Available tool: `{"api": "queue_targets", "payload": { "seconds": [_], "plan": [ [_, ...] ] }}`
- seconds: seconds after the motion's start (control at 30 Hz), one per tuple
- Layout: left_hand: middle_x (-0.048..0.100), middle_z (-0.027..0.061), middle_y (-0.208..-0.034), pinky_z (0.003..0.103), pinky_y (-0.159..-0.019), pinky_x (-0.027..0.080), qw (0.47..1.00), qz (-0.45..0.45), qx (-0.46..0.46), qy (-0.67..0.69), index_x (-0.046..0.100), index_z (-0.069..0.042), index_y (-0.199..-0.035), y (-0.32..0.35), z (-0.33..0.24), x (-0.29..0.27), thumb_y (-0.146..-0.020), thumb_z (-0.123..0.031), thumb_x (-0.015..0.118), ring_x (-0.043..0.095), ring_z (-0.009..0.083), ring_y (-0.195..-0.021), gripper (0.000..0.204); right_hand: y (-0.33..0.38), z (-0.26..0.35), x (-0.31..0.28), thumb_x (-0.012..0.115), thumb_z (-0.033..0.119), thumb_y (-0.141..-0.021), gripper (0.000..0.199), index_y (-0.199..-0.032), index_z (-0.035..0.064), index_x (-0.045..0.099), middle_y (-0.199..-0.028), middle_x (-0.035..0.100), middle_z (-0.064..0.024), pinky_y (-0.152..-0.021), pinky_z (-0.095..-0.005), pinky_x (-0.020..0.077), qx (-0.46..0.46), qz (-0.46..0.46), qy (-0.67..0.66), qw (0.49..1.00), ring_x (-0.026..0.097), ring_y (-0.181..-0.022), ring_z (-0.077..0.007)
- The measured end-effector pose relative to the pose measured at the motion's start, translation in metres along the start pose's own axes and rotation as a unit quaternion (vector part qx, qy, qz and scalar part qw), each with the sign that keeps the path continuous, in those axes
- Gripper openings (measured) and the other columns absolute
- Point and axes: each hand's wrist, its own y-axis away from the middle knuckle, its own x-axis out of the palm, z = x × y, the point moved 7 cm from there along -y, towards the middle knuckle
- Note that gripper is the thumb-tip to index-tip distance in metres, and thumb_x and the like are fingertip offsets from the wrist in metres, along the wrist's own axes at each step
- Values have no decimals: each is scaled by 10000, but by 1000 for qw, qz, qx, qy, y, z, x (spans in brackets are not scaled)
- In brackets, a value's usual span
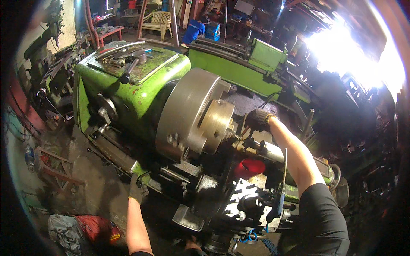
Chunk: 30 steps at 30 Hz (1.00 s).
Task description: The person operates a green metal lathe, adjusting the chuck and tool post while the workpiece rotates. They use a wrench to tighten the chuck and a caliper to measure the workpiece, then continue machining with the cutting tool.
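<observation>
A large steel lathe chuck [188, 115] sits at the green headstock, with a smaller brass-toned chuck or round workpiece [217, 123] at its face. My gloved right hand [259, 120] is just right of it, above the tailstock quill [271, 151]. Its fingers are curled, and a thin brownish stick [244, 131] shows below them; what they grip is not clear. Low on the left, my gloved left hand [138, 189] is closed round a small lever [145, 176] at the bed's front corner. A red cup [250, 168] stands between the tailstock and the tool post [249, 204].
The green headstock [132, 85] carries loose tools on top. Behind it lies another green machine bed [230, 68]. A person in blue [194, 30] is bent over near a plastic chair [157, 23]. Red and grey bags [96, 230] lie on the floor at lower left.
</observation>
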Motion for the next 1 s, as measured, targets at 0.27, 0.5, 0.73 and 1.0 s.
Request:
{"api": "queue_targets", "payload": {
  "seconds": [0.27,0.5,0.73,1.0],
  "plan": [
    [643,19,-886,455,-794,575,999,-12,-22,44,680,-216,-1020,0,2,-4,-845,-821,749,617,225,-794,633,-31,20,5,760,383,-982,239,-1108,231,895,-898,829,-63,-705,-405,611,-112,-37,108,987,784,-792,-222],
    [658,0,-1061,447,-927,533,997,13,4,72,690,-254,-1232,-4,-4,11,-863,-790,757,601,213,-977,654,-38,22,-15,802,302,-899,190,-1020,190,897,-980,840,-118,-788,-436,620,-6,-113,201,973,794,-893,-363],
    [574,180,-1514,547,-1155,477,995,-28,86,-47,501,-114,-1646,28,-8,17,-985,-660,720,602,353,-1302,884,35,10,-49,687,298,-971,308,-1046,55,860,-1091,814,-242,-897,-526,635,148,-334,9,931,796,-1036,-431],
    [481,325,-1668,589,-1216,433,805,-244,192,-506,320,-86,-1733,115,44,-3,-963,-666,703,500,521,-1505,1037,77,62,-53,665,230,-944,281,-1050,28,829,-1084,802,-273,-923,-552,629,74,-346,-4,935,784,-1060,-463]
  ]
}}
